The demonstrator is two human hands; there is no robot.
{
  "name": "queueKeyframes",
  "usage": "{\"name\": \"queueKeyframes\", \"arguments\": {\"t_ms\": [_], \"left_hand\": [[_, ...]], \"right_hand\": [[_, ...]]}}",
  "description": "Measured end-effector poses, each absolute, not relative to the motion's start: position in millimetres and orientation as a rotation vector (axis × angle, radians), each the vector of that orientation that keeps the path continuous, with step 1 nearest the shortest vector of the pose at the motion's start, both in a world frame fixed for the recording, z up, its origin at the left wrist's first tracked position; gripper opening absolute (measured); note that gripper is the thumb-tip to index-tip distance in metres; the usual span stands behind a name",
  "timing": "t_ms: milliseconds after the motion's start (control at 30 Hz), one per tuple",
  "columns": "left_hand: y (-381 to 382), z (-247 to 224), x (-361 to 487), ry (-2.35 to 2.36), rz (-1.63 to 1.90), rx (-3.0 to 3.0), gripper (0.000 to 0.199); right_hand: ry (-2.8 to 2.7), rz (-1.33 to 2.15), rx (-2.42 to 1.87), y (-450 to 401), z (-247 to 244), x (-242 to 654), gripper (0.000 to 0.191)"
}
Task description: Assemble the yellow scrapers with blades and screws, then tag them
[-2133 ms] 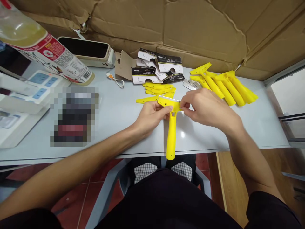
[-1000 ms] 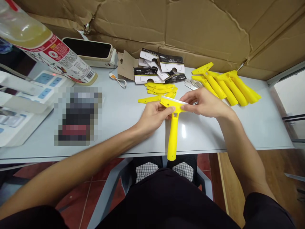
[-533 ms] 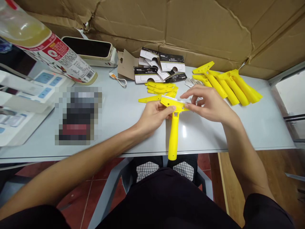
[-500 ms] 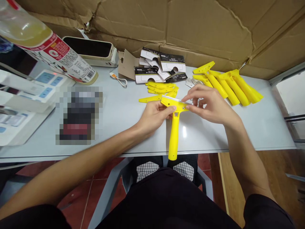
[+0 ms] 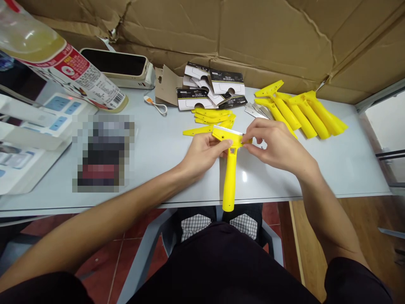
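Observation:
A yellow scraper [image 5: 231,169] points its handle toward me over the table's front edge, a thin metal blade [image 5: 232,130] along the far side of its head. My left hand [image 5: 204,154] grips the left part of the head, thumb on top and fingers underneath. Thumb and fingertips of my right hand [image 5: 268,139] are pinched together at the right end of the head, over the spot of a small screw; what they hold there is hidden. Just beyond lie several yellow head plates [image 5: 213,115], and loose metal blades [image 5: 255,110] lie past my right hand.
Several yellow scraper handles [image 5: 305,112] lie at the back right. Black-and-white card packages [image 5: 210,86] are piled by the cardboard wall [image 5: 268,42]. At left are a bottle [image 5: 79,69], a phone [image 5: 115,63], a short cable [image 5: 156,104] and a white power strip [image 5: 60,114].
My right hand's fingertips have moved slightly left and closed over the screw at the head's right end, which showed before. My left hand keeps its hold on the scraper.

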State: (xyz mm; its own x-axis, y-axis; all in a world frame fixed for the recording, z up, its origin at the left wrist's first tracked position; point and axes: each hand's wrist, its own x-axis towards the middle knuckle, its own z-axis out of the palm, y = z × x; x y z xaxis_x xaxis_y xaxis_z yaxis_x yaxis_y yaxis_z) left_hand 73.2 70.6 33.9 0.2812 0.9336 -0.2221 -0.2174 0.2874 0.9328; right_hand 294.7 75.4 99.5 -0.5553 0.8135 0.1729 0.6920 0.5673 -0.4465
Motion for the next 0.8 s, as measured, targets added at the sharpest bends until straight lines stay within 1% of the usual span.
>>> {"name": "queueKeyframes", "arguments": {"t_ms": [200, 400, 633, 800], "left_hand": [[70.4, 33.7, 73.4, 0.952, 0.948, 0.953, 0.025], [70.7, 33.8, 73.0, 0.942, 0.941, 0.947, 0.026], [70.1, 32.9, 73.0, 0.945, 0.942, 0.952, 0.027], [69.3, 35.6, 72.5, 0.968, 0.943, 0.965, 0.026]], "right_hand": [[-2.413, 0.433, -1.252, 73.0, 97.2, 291.3, 0.009], [-2.368, 0.512, -1.201, 76.5, 96.2, 292.6, 0.015], [-2.326, 0.493, -1.205, 78.1, 95.7, 295.2, 0.015], [-2.234, 0.509, -1.264, 77.1, 92.6, 295.9, 0.011]]}}
